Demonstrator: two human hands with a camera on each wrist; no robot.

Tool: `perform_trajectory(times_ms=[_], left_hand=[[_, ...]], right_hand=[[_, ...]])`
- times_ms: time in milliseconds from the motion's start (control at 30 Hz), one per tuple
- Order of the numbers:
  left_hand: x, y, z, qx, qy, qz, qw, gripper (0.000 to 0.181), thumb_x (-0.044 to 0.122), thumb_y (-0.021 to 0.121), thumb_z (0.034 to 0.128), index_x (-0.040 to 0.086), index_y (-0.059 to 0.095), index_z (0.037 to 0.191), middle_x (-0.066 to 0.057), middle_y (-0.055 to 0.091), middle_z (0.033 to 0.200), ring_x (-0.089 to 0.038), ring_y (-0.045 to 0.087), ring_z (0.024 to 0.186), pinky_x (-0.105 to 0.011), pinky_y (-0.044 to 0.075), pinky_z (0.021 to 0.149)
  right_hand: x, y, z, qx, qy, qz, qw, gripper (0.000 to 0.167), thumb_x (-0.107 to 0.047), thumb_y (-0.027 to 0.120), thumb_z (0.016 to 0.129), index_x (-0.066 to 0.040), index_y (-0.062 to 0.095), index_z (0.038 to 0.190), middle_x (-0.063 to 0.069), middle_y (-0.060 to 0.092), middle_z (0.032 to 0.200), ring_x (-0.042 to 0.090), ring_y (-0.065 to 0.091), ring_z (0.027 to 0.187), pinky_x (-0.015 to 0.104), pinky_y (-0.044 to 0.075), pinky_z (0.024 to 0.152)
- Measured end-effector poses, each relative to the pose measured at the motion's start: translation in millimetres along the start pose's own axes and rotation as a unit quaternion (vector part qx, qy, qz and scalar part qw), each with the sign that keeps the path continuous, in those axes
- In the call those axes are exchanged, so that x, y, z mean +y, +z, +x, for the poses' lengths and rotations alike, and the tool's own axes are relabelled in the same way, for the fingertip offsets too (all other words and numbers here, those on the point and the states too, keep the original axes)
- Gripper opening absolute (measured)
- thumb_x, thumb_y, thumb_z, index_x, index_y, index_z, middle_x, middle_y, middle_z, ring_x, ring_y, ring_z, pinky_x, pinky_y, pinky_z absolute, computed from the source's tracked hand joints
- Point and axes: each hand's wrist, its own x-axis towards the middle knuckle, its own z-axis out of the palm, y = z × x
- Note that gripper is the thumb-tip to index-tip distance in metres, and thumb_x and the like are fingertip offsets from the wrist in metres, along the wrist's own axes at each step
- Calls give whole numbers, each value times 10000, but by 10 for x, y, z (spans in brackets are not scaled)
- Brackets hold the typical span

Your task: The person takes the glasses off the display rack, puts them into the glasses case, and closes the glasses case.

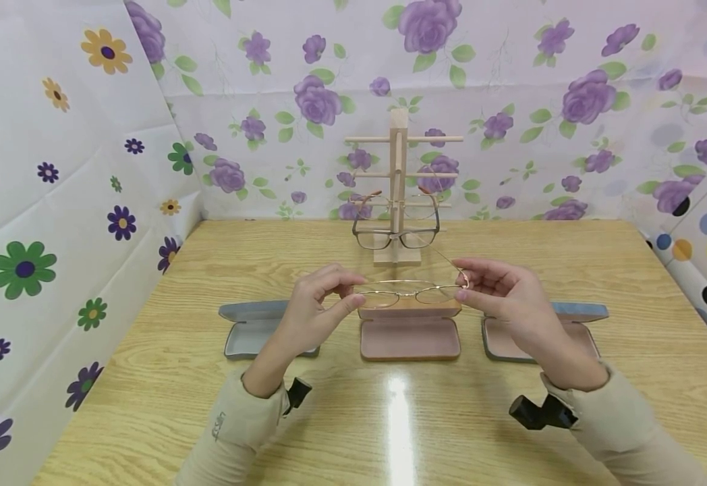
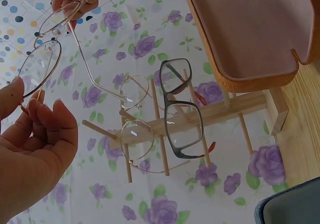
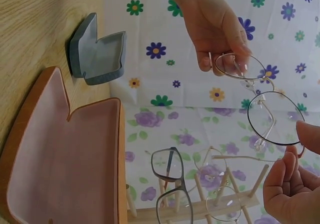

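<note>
Both hands hold a pair of thin gold-rimmed eyeglasses point(image 1: 407, 294) level above the middle case. My left hand point(image 1: 322, 307) pinches the left end of the frame between thumb and fingers. At the other end, my right hand point(image 1: 508, 300) pinches the frame near its hinge. One temple points away toward the stand; the other lies folded across behind the lenses. Both round lenses point(image 3: 275, 118) show in the right wrist view. Below sits an open orange-brown glasses case point(image 1: 411, 339) with pink lining and nothing inside it.
Behind stands a wooden display rack point(image 1: 398, 155) bearing dark-framed glasses point(image 1: 370, 240) and another gold-rimmed pair point(image 2: 137, 139). Open cases lie either side: a blue-grey case point(image 1: 247, 337) at left and a pink-lined case point(image 1: 499, 337) at right, each partly behind a hand.
</note>
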Motion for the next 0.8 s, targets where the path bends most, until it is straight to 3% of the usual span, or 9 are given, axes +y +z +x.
perform_trajectory(times_ms=[600,800], left_hand=[[-9,-6,-3,-14,28,6,10000,161,-63,645,793,-67,640,953,-62,552,752,-141,480,690,-255,464,639],[-18,-8,-2,-23,60,-67,10000,153,-40,641,808,-82,633,955,-69,552,757,-142,477,692,-254,470,645]], right_hand=[[-3,-18,14,-194,-25,29,9998,361,-100,666,833,-79,589,1185,17,581,923,129,564,794,231,483,655],[-18,-19,18,-194,85,-169,9996,376,-125,673,830,-85,584,1193,9,585,948,134,569,817,243,487,674]])
